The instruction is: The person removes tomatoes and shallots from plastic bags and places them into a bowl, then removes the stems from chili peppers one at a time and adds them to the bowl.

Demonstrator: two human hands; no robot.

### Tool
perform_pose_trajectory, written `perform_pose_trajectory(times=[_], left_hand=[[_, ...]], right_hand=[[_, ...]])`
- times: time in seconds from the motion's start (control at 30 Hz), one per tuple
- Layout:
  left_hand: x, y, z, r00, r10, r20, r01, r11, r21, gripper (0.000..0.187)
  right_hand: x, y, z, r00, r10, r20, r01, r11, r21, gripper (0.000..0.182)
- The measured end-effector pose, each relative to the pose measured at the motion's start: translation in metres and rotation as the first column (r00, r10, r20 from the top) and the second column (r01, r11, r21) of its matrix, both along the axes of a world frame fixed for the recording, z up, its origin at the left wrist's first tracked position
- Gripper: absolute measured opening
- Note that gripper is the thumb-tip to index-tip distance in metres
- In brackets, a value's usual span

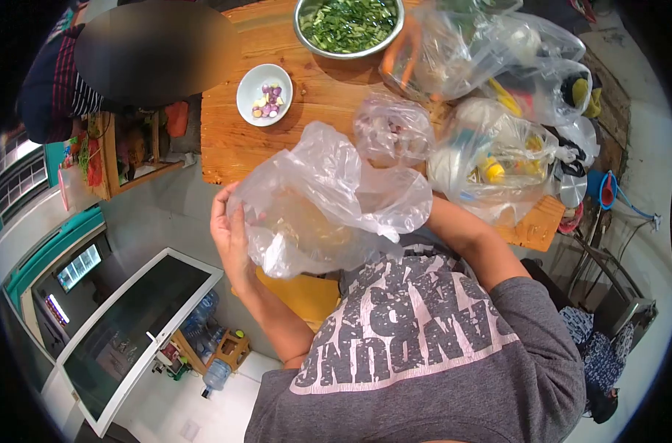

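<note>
In front of my chest is a large clear plastic bag (306, 214), with something yellow-brown showing dimly through its lower part. My left hand (232, 232) grips the bag's left side, thumb on the near face and the other fingers partly behind it. My right forearm reaches in from the right, but the bag covers that hand, so its fingers cannot be made out. Just beyond the bag stands a white bowl (247, 88) with peeled shallots and paler cloves (267, 102). A smaller knotted plastic bag (393, 129) with reddish pieces lies close by on the wooden table (225, 151).
A steel bowl (300, 33) of chopped greens in liquid sits at the table's far edge. Carrots (411, 55) and several filled plastic bags (491, 159) crowd the right side. Another person (48, 88) is at the upper left. An open door (133, 336) stands lower left.
</note>
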State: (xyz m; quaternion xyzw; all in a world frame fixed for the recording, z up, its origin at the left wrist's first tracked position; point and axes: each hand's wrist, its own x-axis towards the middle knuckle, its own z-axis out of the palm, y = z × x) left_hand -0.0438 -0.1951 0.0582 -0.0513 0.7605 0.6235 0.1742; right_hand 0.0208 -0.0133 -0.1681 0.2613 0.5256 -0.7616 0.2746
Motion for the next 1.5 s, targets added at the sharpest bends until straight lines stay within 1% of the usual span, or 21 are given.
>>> perform_pose_trajectory(times=[0.1, 0.2, 0.27, 0.37, 0.47, 0.5, 0.6, 0.7, 0.8, 0.83, 0.93, 1.03, 1.1, 1.13, 1.2, 1.27, 1.33, 1.4, 1.43, 1.47, 1.5], left_hand=[[0.018, -0.018, 0.001, 1.0, 0.016, -0.014, -0.017, 0.999, -0.049, 0.034], [0.038, -0.025, 0.002, 0.997, 0.079, -0.016, -0.08, 0.993, -0.089, 0.033], [0.044, -0.034, -0.002, 0.995, 0.103, -0.014, -0.104, 0.99, -0.093, 0.033], [0.051, -0.036, -0.002, 0.979, 0.185, 0.091, -0.181, 0.982, -0.046, 0.031], [0.062, -0.024, 0.001, 0.981, 0.178, 0.078, -0.178, 0.984, -0.014, 0.031], [0.063, -0.024, -0.001, 0.98, 0.184, 0.082, -0.185, 0.983, -0.001, 0.031], [0.06, -0.023, -0.009, 0.976, 0.199, 0.093, -0.202, 0.979, 0.024, 0.031], [0.065, -0.014, -0.004, 0.972, 0.212, 0.105, -0.214, 0.977, 0.018, 0.031], [0.064, -0.008, -0.002, 0.967, 0.205, 0.15, -0.209, 0.978, 0.007, 0.032], [0.063, -0.002, -0.001, 0.967, 0.201, 0.155, -0.205, 0.979, 0.011, 0.033], [0.06, 0.002, -0.006, 0.977, 0.156, 0.145, -0.164, 0.985, 0.047, 0.036], [0.049, 0.006, -0.013, 0.978, 0.137, 0.159, -0.15, 0.986, 0.073, 0.038], [0.044, 0.006, -0.017, 0.976, 0.141, 0.164, -0.155, 0.985, 0.076, 0.038], [0.042, 0.006, -0.022, 0.977, 0.145, 0.155, -0.158, 0.984, 0.076, 0.038], [0.035, 0.01, -0.027, 0.982, 0.14, 0.131, -0.152, 0.984, 0.09, 0.038], [0.027, 0.021, -0.031, 0.988, 0.11, 0.111, -0.123, 0.985, 0.12, 0.037], [0.021, 0.027, -0.039, 0.983, 0.099, 0.153, -0.121, 0.983, 0.141, 0.036], [0.019, 0.03, -0.045, 0.975, 0.089, 0.201, -0.126, 0.976, 0.178, 0.036], [0.02, 0.029, -0.051, 0.975, 0.061, 0.211, -0.105, 0.974, 0.202, 0.036], [0.021, 0.025, -0.06, 0.982, 0.036, 0.188, -0.084, 0.965, 0.25, 0.037], [0.022, 0.021, -0.071, 0.986, 0.007, 0.165, -0.057, 0.953, 0.298, 0.037]], right_hand=[[-0.049, 0.005, 0.02, 0.986, -0.164, 0.033, 0.164, 0.986, 0.007, 0.042], [-0.107, 0.018, 0.056, 0.983, -0.13, -0.13, 0.152, 0.974, 0.169, 0.042], [-0.15, 0.002, 0.032, 0.809, -0.002, -0.588, 0.35, 0.806, 0.478, 0.037], [-0.202, 0.005, 0.027, 0.812, 0.387, -0.438, 0.173, 0.557, 0.812, 0.029], [-0.216, 0.021, 0.02, 0.675, 0.675, -0.298, 0.014, 0.392, 0.92, 0.024], [-0.218, 0.026, 0.02, 0.576, 0.792, -0.202, -0.068, 0.293, 0.954, 0.023], [-0.221, 0.024, 0.016, 0.492, 0.867, -0.083, -0.124, 0.164, 0.979, 0.026], [-0.23, 0.039, 0.055, 0.584, 0.809, -0.068, -0.215, 0.235, 0.948, 0.039], [-0.254, 0.038, 0.038, 0.719, 0.582, -0.38, -0.105, 0.631, 0.768, 0.048], [-0.262, 0.04, 0.035, 0.654, 0.633, -0.414, -0.193, 0.669, 0.718, 0.044], [-0.252, 0.039, 0.032, 0.557, 0.697, -0.451, -0.156, 0.621, 0.768, 0.04], [-0.245, 0.037, 0.042, 0.675, 0.376, -0.636, 0.102, 0.805, 0.584, 0.032], [-0.223, 0.069, 0.129, 0.791, 0.184, -0.584, -0.046, 0.969, 0.243, 0.025], [-0.205, 0.087, 0.172, 0.75, 0.147, -0.645, -0.085, 0.988, 0.127, 0.026], [-0.154, 0.126, 0.268, 0.621, 0.268, -0.737, -0.297, 0.95, 0.094, 0.026], [-0.11, 0.145, 0.297, 0.304, 0.361, -0.882, -0.574, 0.808, 0.133, 0.026], [-0.076, 0.133, 0.307, 0.17, 0.663, -0.729, -0.717, 0.591, 0.371, 0.025], [-0.043, 0.089, 0.261, 0.31, 0.693, -0.651, -0.516, 0.698, 0.497, 0.021], [-0.024, 0.066, 0.207, 0.363, 0.711, -0.603, -0.334, 0.703, 0.628, 0.014], [-0.031, 0.047, 0.166, 0.112, 0.939, -0.324, -0.256, 0.343, 0.904, 0.024], [-0.039, 0.028, 0.138, 0.262, 0.916, -0.303, -0.435, 0.392, 0.811, 0.023]])
